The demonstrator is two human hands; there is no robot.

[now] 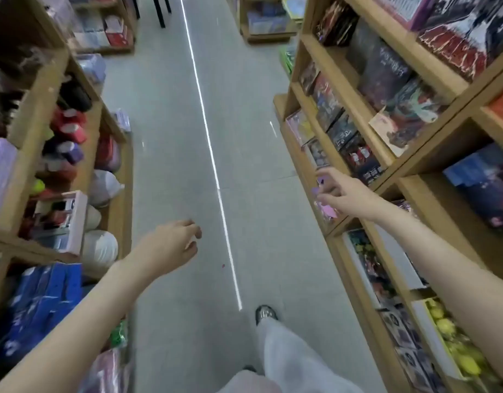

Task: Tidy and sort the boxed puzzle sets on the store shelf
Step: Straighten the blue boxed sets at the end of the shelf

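While the person stands in a store aisle on a grey tiled floor [171, 154], the wooden shelf unit [355, 103] on the right carries rows of boxed puzzle sets [386, 72] leaning face-out on its slanted tiers, dark and colourful covers side by side. The right hand [341, 194] reaches out to the near edge of a middle tier, fingers spread and slightly bent, at a pink-and-purple box [327, 211] that sits at the shelf's front; the fingertips appear to touch it, but motion blur hides whether they actually grip it. The left hand [173, 245] hangs out over the floor, well apart from any shelf, its fingers loosely curled downward with nothing in them. Lower on the same unit, just beside the right forearm, lies a box with yellow figures [454, 344] next to one with a dark patterned cover [406, 336]. Across the aisle, another wooden shelf [32, 114] holds rolled and bagged goods, and blue packages [43, 304] sit on its lower level. A pale trouser leg and a shoe [266, 313] show at the bottom.
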